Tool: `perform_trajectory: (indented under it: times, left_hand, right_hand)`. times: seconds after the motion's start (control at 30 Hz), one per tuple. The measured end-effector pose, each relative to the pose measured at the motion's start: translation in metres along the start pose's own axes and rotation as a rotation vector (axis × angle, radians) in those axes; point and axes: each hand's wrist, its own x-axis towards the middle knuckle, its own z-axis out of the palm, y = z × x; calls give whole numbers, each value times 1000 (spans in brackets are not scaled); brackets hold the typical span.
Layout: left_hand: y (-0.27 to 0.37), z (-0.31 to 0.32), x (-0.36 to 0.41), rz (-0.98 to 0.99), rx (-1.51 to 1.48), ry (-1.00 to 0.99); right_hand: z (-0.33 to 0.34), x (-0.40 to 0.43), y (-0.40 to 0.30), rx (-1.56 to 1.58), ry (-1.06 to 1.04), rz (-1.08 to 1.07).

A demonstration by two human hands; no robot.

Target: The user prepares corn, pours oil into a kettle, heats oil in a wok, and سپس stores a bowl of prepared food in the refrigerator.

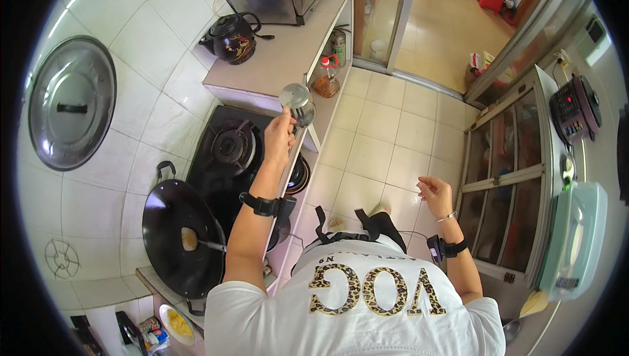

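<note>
My left hand (281, 134) holds a small oil pot with a metal lid (296, 100) by its side, above the front edge of the counter beside the stove. What is inside the pot cannot be told. My right hand (435, 192) is raised over the tiled floor with its fingers bent and nearly together, and nothing shows in it. A black wok (172, 218) sits on the near part of the black gas stove, a spatula or ladle (189, 239) lying in it. The far burner (231, 147) has no pan on it.
A black electric kettle (233, 41) stands on the counter beyond the stove. A large pan lid (72, 103) hangs on the left wall. A plate of yellow food (178, 325) is at the lower left. A glass-fronted cabinet (506, 174) with a multicooker (575, 110) stands right.
</note>
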Motion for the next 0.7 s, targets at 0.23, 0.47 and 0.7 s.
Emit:
perform_trajectory:
  times: [0.23, 0.47, 0.7]
  left_hand:
    - [-1, 27, 114, 24, -96, 86]
    - [-23, 25, 191, 5, -97, 219]
    - [-28, 21, 232, 69, -172, 216]
  right_hand:
    - [-17, 139, 3, -41, -168, -47]
    - [-31, 265, -15, -90, -356, -112]
    - [-31, 368, -16, -180, -471, -147]
